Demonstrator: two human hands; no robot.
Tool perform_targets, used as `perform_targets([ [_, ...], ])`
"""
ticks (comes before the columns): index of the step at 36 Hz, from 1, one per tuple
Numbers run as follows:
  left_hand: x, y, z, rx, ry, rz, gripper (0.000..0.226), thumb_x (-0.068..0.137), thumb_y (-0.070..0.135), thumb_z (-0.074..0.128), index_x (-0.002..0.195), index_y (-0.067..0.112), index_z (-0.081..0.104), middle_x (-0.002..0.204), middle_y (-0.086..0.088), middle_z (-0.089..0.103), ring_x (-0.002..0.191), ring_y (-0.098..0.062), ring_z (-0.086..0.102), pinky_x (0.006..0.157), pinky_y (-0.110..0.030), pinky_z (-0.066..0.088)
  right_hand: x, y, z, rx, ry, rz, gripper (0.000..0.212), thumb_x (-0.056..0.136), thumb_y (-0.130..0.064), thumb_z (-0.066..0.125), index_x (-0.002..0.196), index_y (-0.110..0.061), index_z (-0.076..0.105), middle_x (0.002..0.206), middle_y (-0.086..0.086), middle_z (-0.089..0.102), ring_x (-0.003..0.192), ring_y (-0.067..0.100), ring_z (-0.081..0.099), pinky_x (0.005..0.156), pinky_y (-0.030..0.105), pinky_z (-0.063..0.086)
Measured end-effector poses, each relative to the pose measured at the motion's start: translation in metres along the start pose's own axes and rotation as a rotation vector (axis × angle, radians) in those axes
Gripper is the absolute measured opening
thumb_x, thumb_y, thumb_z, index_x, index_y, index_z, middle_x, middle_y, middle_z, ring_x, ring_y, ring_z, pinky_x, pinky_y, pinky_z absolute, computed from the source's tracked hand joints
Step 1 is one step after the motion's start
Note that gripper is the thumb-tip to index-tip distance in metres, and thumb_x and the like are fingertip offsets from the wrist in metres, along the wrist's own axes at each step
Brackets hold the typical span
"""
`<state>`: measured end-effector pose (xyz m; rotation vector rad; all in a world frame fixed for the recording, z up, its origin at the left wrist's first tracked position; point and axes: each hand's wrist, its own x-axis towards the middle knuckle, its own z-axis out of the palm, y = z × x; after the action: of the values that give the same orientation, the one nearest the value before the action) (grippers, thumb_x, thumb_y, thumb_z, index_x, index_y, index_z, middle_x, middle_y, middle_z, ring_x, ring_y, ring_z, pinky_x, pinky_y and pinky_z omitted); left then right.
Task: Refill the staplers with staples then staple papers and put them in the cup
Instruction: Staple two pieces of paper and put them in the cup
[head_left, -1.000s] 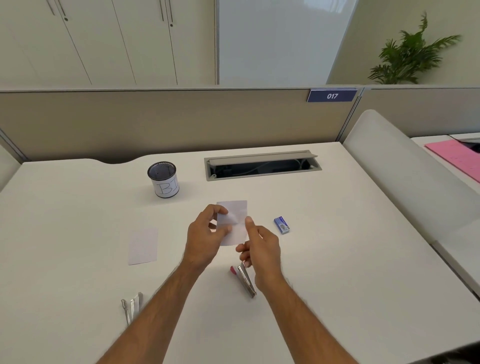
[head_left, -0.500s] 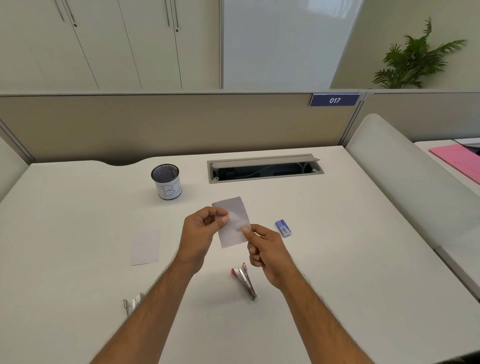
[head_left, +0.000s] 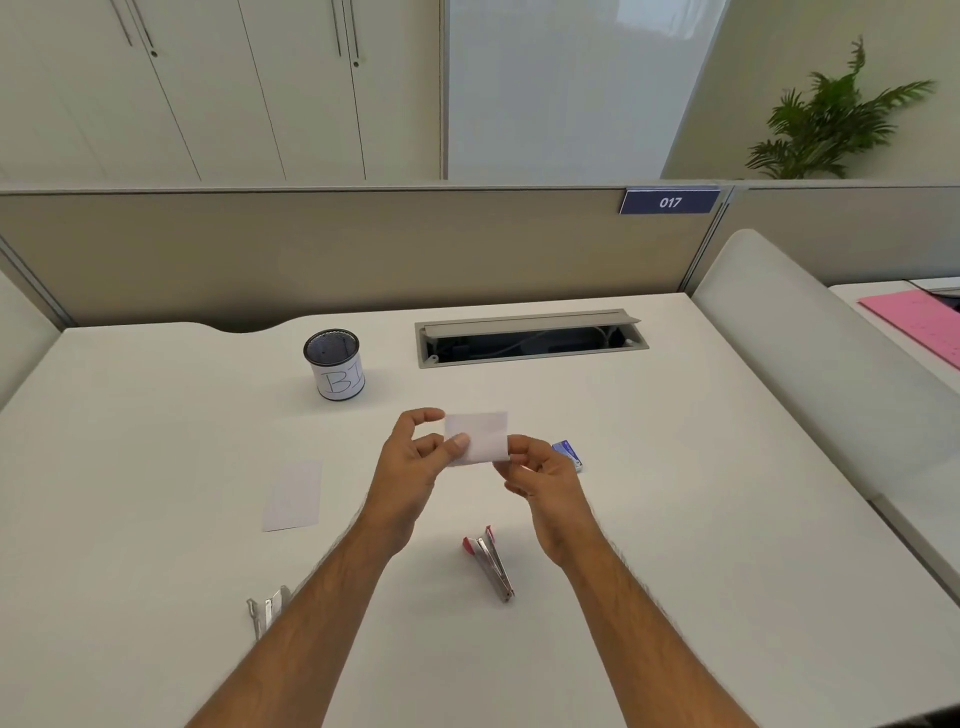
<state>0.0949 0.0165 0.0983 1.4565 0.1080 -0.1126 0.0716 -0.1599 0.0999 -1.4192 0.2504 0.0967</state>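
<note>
White desk (head_left: 675, 519): both hands (left (head_left: 410, 467), right (head_left: 545, 478)) w/ fingers pinching paper slip (head_left: 480, 435) above stapler (head_left: 491, 569).

A white surface (head_left: 156, 415) with an open cable hatch (head_left: 530, 340) meets a beige partition (head_left: 363, 249) bearing a blue "017" plate (head_left: 669, 201). Behind it stand pale cabinet doors (head_left: 208, 88), a frosted panel (head_left: 566, 88) and a green potted plant (head_left: 831, 124). A pink sheet (head_left: 919, 322) lies on the neighbouring desk at right.
</note>
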Motion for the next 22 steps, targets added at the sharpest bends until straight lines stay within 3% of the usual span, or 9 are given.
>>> perform_targets([
  [2, -0.002, 0.0, 0.0, -0.036, -0.009, -0.018, 0.027, 0.092, 0.023, 0.077, 0.115, 0.023, 0.063, 0.079, -0.002, 0.072, 0.081, -0.013, 0.057, 0.077, -0.032, 0.04, 0.0, -0.002, 0.0, 0.003, 0.004, -0.016, 0.023, 0.092, 0.002, 0.064, 0.113, -0.007, 0.071, 0.126, 0.013, 0.067, 0.117, 0.027, 0.062, 0.096, 0.042, 0.049],
  [5, -0.006, 0.001, 0.003, -0.038, -0.034, 0.01, 0.004, 0.093, 0.018, 0.075, 0.095, 0.016, 0.073, 0.086, 0.001, 0.075, 0.085, -0.011, 0.06, 0.081, -0.028, 0.043, 0.0, -0.004, -0.002, 0.025, -0.002, 0.001, 0.019, 0.094, 0.004, 0.059, 0.101, -0.008, 0.072, 0.109, 0.012, 0.071, 0.104, 0.028, 0.063, 0.09, 0.041, 0.051],
  [9, -0.008, -0.001, 0.003, -0.019, -0.048, -0.024, 0.005, 0.092, 0.017, 0.075, 0.093, 0.012, 0.074, 0.089, 0.001, 0.075, 0.082, -0.006, 0.064, 0.083, -0.029, 0.049, 0.0, -0.002, -0.006, 0.032, -0.037, -0.003, 0.021, 0.097, 0.005, 0.053, 0.103, -0.003, 0.071, 0.104, 0.017, 0.074, 0.099, 0.027, 0.07, 0.076, 0.031, 0.055],
  [12, -0.009, -0.003, 0.003, -0.021, -0.06, -0.042, 0.015, 0.091, 0.013, 0.077, 0.099, 0.002, 0.072, 0.095, -0.007, 0.078, 0.089, -0.018, 0.071, 0.09, -0.038, 0.059, 0.0, 0.001, -0.006, 0.062, -0.07, -0.016, 0.023, 0.097, 0.005, 0.053, 0.107, -0.002, 0.072, 0.106, 0.015, 0.076, 0.1, 0.029, 0.073, 0.075, 0.028, 0.057],
  [14, -0.009, -0.006, 0.004, 0.048, -0.041, -0.011, 0.015, 0.09, 0.013, 0.078, 0.095, 0.001, 0.071, 0.092, -0.007, 0.076, 0.087, -0.02, 0.071, 0.085, -0.037, 0.061, -0.001, 0.003, -0.006, 0.076, -0.083, -0.018, 0.029, 0.094, 0.008, 0.05, 0.108, -0.003, 0.073, 0.106, 0.015, 0.076, 0.1, 0.029, 0.073, 0.076, 0.029, 0.058],
  [18, -0.009, -0.012, 0.004, 0.187, 0.014, 0.058, 0.01, 0.087, 0.012, 0.079, 0.082, 0.016, 0.071, 0.08, -0.01, 0.073, 0.073, -0.015, 0.063, 0.072, -0.031, 0.054, -0.002, 0.004, -0.009, 0.132, -0.098, -0.026, 0.042, 0.082, 0.009, 0.044, 0.108, -0.005, 0.074, 0.108, 0.016, 0.075, 0.096, 0.026, 0.072, 0.079, 0.036, 0.06],
  [22, -0.011, -0.013, 0.004, 0.245, 0.017, 0.11, 0.02, 0.085, 0.011, 0.079, 0.085, 0.029, 0.07, 0.08, 0.002, 0.073, 0.07, -0.007, 0.061, 0.066, -0.023, 0.051, -0.004, 0.004, -0.01, 0.149, -0.066, -0.039, 0.028, 0.082, -0.007, 0.061, 0.106, -0.009, 0.075, 0.107, 0.011, 0.073, 0.096, 0.026, 0.071, 0.078, 0.039, 0.061],
])
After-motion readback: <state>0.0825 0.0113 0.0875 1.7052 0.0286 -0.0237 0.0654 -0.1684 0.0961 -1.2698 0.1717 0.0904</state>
